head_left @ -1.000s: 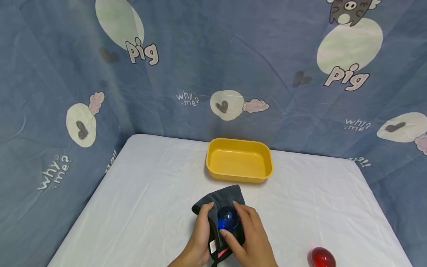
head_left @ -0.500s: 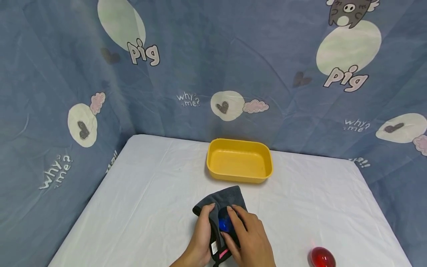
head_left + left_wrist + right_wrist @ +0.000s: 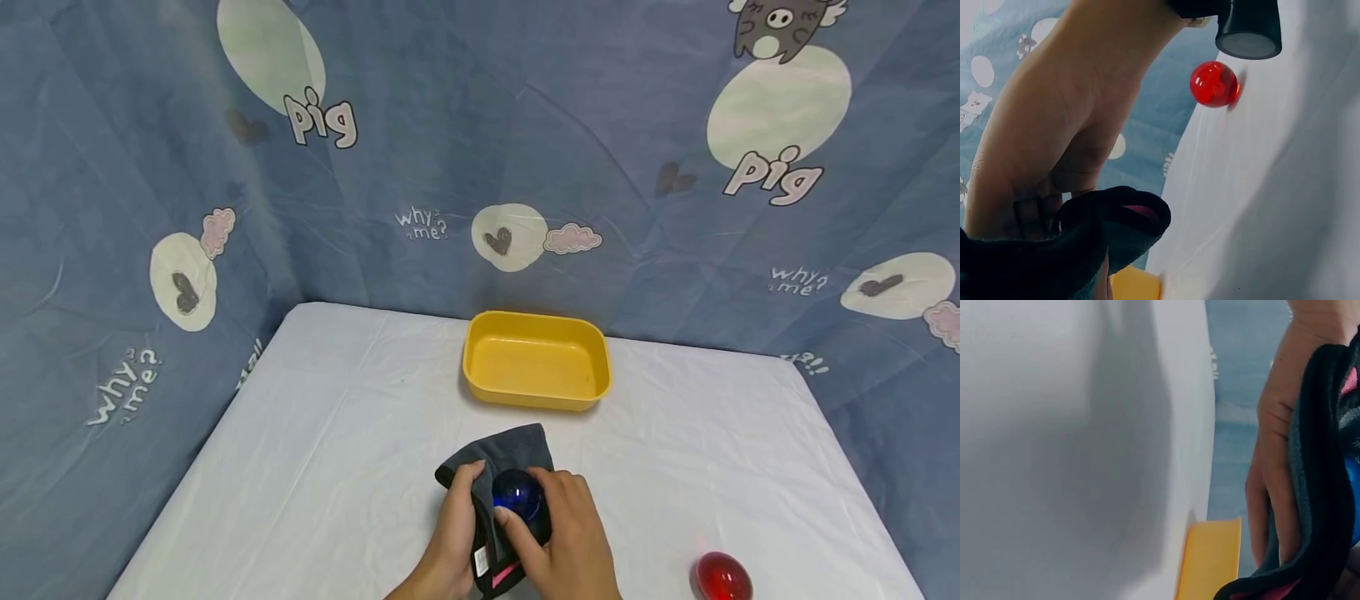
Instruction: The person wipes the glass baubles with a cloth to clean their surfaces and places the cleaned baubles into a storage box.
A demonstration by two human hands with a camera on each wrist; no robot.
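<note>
A dark grey cloth (image 3: 517, 447) with black edging, a white tag and a pink patch hangs over the table's near middle. My left hand (image 3: 453, 529) grips its left side, the thumb on top and the other fingers behind it. Against the cloth lies a glossy, see-through blue ball (image 3: 517, 493). My right hand (image 3: 564, 529) pinches that ball between thumb and fingers. In the right wrist view, straight fingers (image 3: 1279, 469) of the left hand back the cloth, and only a sliver of the blue ball (image 3: 1354, 494) shows.
Beyond the hands stands a yellow rectangular tub (image 3: 538, 403). A see-through red ball (image 3: 723, 576) rests on the white tabletop (image 3: 360, 467) at the near right. Blue printed fabric (image 3: 360, 183) hangs behind and beside the table.
The right fingers covered the blue ball half a second ago; now they have drawn back to its right side and more of it shows. The left hand keeps its hold on the cloth.
</note>
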